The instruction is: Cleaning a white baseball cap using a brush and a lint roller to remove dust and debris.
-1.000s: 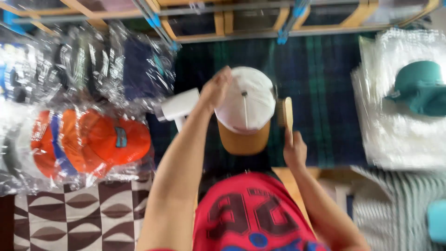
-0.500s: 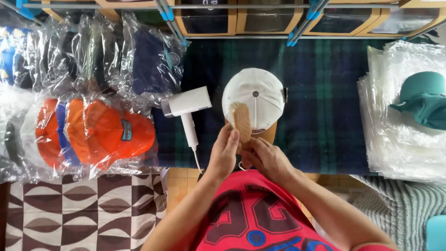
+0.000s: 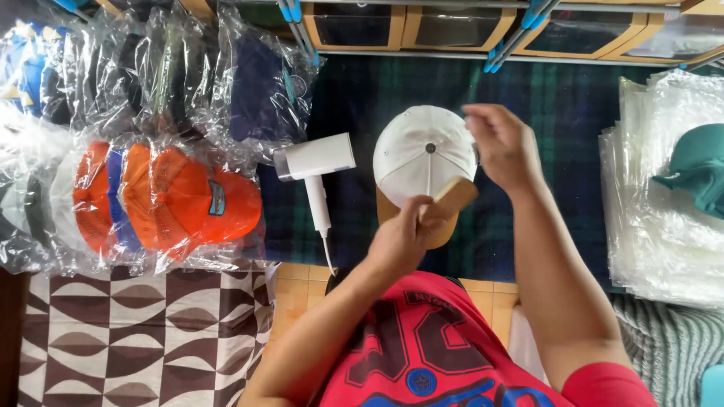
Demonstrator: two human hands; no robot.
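A white hair dryer [image 3: 313, 162] is lying at nine o'clock of the cap [image 3: 424, 154], bagged orange caps [image 3: 170, 200] are sitting farther that way, and a teal cap [image 3: 697, 169] is resting on clear bags at three o'clock. The cap, white-crowned with a tan brim, is lying on dark plaid cloth [image 3: 558, 113]. The left hand [image 3: 400, 241] at its six o'clock is gripping a tan wooden piece [image 3: 452, 197] over the brim, while the right hand [image 3: 505, 147] is hovering loosely curled at its three o'clock edge, holding nothing visible.
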